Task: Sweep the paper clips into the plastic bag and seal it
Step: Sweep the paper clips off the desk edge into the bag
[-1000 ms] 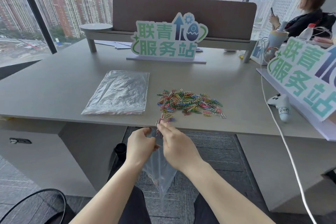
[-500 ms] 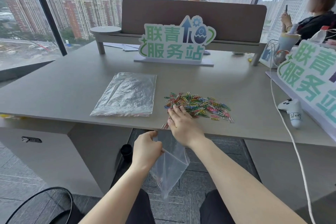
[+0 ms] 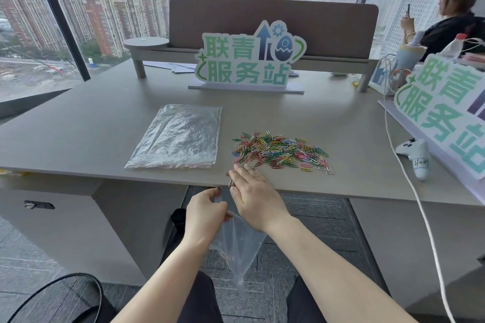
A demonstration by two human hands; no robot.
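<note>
A stack of flat clear bags [image 3: 176, 137] lies on the desk [image 3: 78, 139] beyond and left of the hands. A green-lettered sign [image 3: 249, 60] stands farther ahead; a white controller [image 3: 417, 156] rests far right.

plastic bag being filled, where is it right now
In the head view the plastic bag hangs below the desk's near edge, low centre, its mouth held by the left hand, with the right hand just beside it.

2 hands [image 3: 231, 207], 1 held bag [image 3: 237, 246], 1 bag stack [image 3: 176, 137], 2 signs [image 3: 249, 60], clips [image 3: 280, 151] uncountable.
</note>
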